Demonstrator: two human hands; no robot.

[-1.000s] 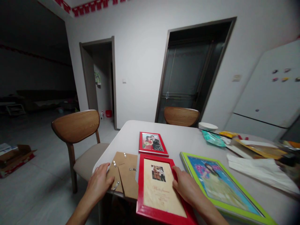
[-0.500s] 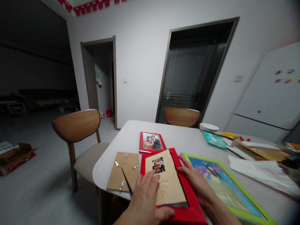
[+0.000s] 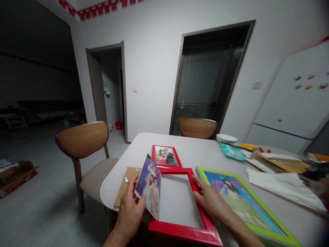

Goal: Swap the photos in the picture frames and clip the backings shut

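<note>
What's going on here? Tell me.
A person at a white table has a photo in the left hand, tilted up over the left side of the larger red frame. The right hand holds that frame's right side. A smaller red frame lies just beyond, a green frame to the right, and brown board shows partly behind the left hand.

Brown board (image 3: 123, 187), 7 o'clock: part-hidden behind photo (image 3: 151, 185), left hand (image 3: 130, 207). Fridge (image 3: 290, 106), 3 o'clock: cut off by edge.

I log: nearer frame (image 3: 184, 232), plain red; picture (image 3: 151, 192), purple and cream; larger frame (image 3: 269, 212), lime green; tabletop (image 3: 199, 152), white; chairback (image 3: 83, 139), wood-grained brown.
</note>
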